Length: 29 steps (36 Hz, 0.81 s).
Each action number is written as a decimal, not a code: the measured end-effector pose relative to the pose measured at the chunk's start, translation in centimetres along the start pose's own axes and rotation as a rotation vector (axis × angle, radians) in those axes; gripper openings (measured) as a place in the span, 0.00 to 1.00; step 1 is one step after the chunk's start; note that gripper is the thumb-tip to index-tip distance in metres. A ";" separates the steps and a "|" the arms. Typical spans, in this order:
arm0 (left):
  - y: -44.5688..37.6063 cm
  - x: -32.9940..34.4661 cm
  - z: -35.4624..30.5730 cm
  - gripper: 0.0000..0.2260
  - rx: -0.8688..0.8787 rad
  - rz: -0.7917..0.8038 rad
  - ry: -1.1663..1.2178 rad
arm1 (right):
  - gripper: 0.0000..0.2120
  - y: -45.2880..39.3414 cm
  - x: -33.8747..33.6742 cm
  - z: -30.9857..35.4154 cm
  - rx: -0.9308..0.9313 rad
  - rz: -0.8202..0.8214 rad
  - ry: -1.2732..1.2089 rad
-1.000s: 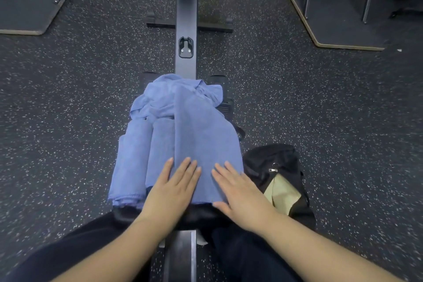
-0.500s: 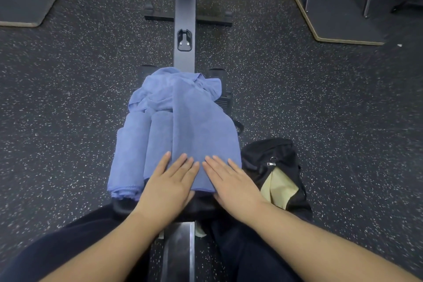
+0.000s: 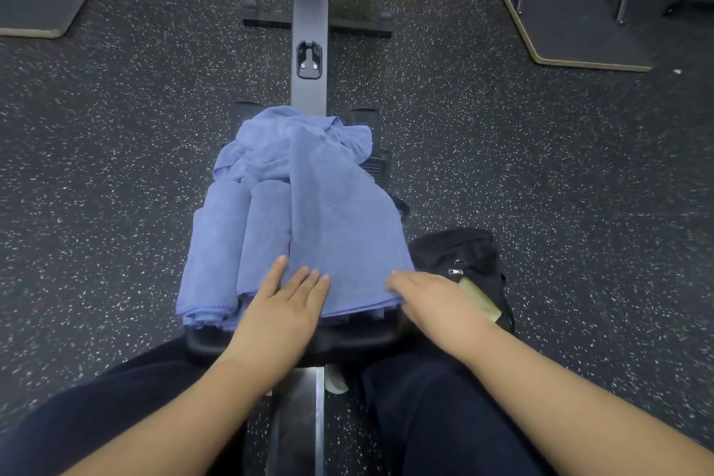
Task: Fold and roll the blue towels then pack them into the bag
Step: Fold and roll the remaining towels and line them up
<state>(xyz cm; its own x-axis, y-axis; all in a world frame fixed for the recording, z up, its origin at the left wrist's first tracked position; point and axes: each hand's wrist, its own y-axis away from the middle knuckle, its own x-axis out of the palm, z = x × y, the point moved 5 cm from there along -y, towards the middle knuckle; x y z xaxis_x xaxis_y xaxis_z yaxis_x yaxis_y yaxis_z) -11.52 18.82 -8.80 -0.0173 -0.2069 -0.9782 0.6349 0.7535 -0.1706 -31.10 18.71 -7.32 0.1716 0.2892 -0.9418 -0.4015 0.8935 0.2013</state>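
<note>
Left hand [image 3: 288, 301] lies flat, fingers straight, palm pressing the near edge of the folded blue terry towel strip [image 3: 340, 228], likely to pin it so the near end stays put for rolling. Right hand [image 3: 429, 298] sits at the strip's near right corner, fingers flat or slightly curled over the edge; whether it pinches the cloth cannot be told.

Left of the strip, two rolled blue towels [image 3: 235, 240] lie side by side, lengthwise, touching each other and the strip, apparently parked there until packing. Behind them a crumpled heap of blue towels [image 3: 278, 143] waits, unfolded. All rest on the black padded seat [image 3: 293, 344] of a rowing machine, its dark rail [image 3: 311, 12] running away from the person.

On the right, an open black fabric bag [image 3: 463, 255] sits on the speckled rubber floor [image 3: 116, 166] just beside the seat, within easy reach for packing; something tan shows inside.
</note>
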 end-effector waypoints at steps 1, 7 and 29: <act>0.1 0.0 0.0 0.23 -0.001 0.009 -0.006 | 0.13 0.0 -0.4 -0.1 -0.021 -0.028 -0.010; -0.3 -0.4 0.0 0.18 -0.029 -0.015 0.035 | 0.19 -0.3 -0.6 0.0 -0.125 -0.073 0.007; -0.8 -1.0 0.6 0.11 -0.175 -0.099 -0.169 | 0.10 -1.2 0.1 -0.6 0.157 0.019 -0.042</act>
<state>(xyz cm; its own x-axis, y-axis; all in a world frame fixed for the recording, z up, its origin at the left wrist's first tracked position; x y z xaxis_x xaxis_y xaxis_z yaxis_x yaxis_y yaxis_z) -11.54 18.11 -7.60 0.0661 -0.3758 -0.9243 0.4926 0.8179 -0.2973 -31.10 17.51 -7.84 0.2041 0.3175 -0.9260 -0.2603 0.9295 0.2613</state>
